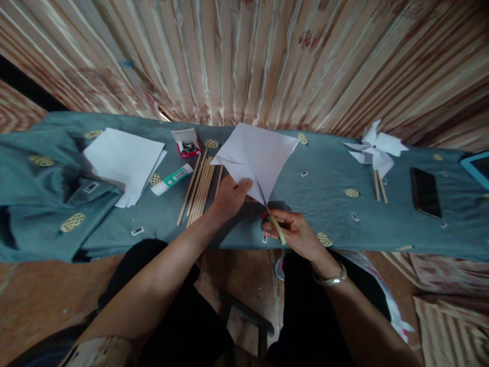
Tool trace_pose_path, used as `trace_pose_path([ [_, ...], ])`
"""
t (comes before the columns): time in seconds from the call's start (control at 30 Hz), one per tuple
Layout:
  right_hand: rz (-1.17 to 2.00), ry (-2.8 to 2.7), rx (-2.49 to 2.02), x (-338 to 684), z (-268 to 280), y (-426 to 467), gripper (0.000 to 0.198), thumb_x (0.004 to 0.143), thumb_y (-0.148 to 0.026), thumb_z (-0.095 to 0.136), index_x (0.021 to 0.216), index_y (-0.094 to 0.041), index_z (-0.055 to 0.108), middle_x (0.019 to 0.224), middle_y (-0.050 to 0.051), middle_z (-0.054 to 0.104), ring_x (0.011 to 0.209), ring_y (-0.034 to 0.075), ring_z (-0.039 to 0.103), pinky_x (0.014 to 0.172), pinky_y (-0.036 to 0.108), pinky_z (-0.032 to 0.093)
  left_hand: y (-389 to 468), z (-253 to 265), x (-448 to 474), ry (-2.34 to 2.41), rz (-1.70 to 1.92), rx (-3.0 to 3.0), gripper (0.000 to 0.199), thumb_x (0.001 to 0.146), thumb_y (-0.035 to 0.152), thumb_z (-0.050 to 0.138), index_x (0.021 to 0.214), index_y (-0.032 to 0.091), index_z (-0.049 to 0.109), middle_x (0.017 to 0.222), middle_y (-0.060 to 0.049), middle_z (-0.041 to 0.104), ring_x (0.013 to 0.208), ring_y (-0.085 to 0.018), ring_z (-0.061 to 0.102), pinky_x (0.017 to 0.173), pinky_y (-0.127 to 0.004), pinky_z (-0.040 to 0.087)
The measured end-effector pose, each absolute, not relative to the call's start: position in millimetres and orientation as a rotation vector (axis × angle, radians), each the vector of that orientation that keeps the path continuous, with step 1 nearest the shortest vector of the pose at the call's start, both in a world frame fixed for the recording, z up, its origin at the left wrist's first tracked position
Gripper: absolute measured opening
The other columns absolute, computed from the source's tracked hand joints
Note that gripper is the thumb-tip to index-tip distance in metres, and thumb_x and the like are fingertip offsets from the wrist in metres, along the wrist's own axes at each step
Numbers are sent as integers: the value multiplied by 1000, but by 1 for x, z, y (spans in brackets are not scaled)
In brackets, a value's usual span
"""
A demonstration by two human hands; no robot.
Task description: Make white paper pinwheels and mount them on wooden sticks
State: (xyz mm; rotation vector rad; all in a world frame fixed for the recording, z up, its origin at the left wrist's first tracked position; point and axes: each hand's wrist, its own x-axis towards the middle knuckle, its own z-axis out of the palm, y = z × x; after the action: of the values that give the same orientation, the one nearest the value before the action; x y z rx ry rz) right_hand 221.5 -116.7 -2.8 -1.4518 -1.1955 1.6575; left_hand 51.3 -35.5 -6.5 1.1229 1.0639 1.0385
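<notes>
A white square sheet of paper (256,148) is held up over the table, one corner pointing toward me. My left hand (232,198) pinches its near left edge, thumb on top. In my right hand (292,230) is a pair of scissors (275,228) with pale green handles, fingers closed around them. The blades lie at the paper's near corner, pointing inward along it. A short slit also shows near the left corner of the sheet. Left of my left hand lie several thin wooden sticks (200,188).
A glue stick (172,179), a small red box (186,143) of dark metal pieces and a stack of white paper (124,160) lie on the left. At the right are a paper pinwheel (376,148), two short sticks (380,186) and a phone (426,192). A pleated curtain (244,61) hangs behind.
</notes>
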Motion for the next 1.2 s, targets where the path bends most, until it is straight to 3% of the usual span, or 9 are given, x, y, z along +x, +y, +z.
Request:
trace_pose_path([
  [0.1,1671,-1185,-1434,222,-3,-116,45,65,-53,83,91,-18,71,64,-3,61,55,9,55,51,20,44,-36,-5,52,1014,1040,1135,14,76,30,59,76,16,62,67,-2,63,55,-16,60,52,-29,55],
  [0.23,1672,-1179,-1397,222,-1,-114,46,68,-59,79,89,-19,70,66,-3,61,56,10,57,53,22,48,-32,-9,49,1092,1063,1298,18,77,33,61,66,18,59,61,-2,61,54,-14,56,50,-25,47],
  [0.5,1691,-1160,-1412,223,1,-112,54,63,-63,81,91,-18,71,63,-3,64,55,10,59,54,21,48,-27,-16,48,1146,1037,1441,25,77,36,60,59,20,51,55,2,49,52,-12,45,48,-25,36],
  [0.73,1649,-1203,-1402,225,3,-111,52,64,-61,81,90,-17,71,65,-1,65,58,11,61,56,22,51,-30,-11,51,1060,1070,1405,13,73,31,63,72,18,60,66,0,59,60,-14,52,57,-27,44],
  [1.2,1664,-1133,-1405,224,2,-112,55,60,-63,82,89,-18,72,61,-3,64,55,10,60,54,22,50,-30,-7,55,1081,1046,1368,13,72,28,62,63,21,55,58,0,54,54,-14,49,49,-25,40],
])
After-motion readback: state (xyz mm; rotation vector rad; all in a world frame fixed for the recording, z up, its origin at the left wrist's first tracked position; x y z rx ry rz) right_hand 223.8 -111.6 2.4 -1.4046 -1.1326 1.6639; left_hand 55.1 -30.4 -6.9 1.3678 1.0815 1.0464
